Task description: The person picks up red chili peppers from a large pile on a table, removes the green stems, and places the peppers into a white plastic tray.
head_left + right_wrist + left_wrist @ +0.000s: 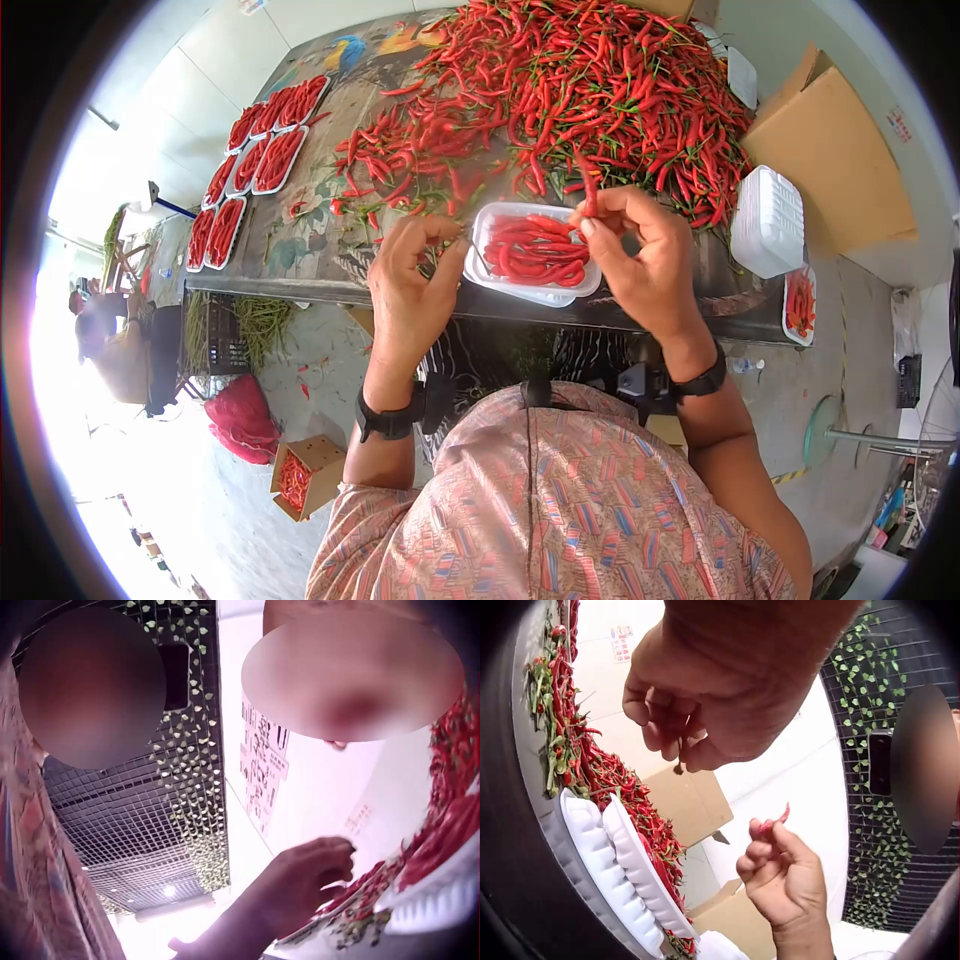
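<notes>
My right hand (645,260) pinches a red chili pepper (587,180) upright between thumb and fingers, over the right rim of a white tray (482,222). Red chilies (535,250) lie side by side in that tray, at the table's front edge. Left of the tray is my left hand (408,280), thumb and fingertips together. In the left wrist view this hand (712,705) pinches a thin dark stem (679,761). A second white tray (604,855) shows under the filled one there.
A large heap of red chilies (620,90) covers the table's far right, with loose chilies and stems at its left. Several filled trays (280,160) stand at the left edge. Stacked white trays (770,220) and a cardboard box (830,150) are on the right.
</notes>
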The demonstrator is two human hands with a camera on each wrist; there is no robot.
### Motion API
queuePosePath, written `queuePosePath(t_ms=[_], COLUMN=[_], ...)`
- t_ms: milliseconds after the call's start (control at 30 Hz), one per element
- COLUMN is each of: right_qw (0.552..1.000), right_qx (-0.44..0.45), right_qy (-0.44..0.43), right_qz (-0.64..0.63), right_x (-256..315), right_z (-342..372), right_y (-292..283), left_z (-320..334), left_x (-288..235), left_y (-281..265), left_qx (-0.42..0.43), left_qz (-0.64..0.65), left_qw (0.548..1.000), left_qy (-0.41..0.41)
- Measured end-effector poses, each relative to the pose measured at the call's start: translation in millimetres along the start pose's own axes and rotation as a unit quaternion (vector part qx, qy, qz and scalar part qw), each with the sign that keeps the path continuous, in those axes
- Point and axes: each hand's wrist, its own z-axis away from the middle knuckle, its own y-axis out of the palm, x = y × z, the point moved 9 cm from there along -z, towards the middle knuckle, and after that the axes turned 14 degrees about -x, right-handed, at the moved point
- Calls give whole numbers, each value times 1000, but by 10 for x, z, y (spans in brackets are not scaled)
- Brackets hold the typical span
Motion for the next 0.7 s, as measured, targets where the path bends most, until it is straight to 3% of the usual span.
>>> queuePosePath(t_ms=[67,167,700], right_qw=[987,961,954], right_qx=[30,71,28], right_qy=[-63,-118,-152], right_qz=[147,238,255], right_x=[-69,-156,-418], right_z=[-14,67,152], right_y=[-69,-42,-4], left_z=[17,56,160], left_x=[-54,-135,-165], left_y=[13,87,466], left_qx=[-9,-5,53], left_qz=[14,31,28], left_qw=[999,996,988], left_qy=[35,80,140])
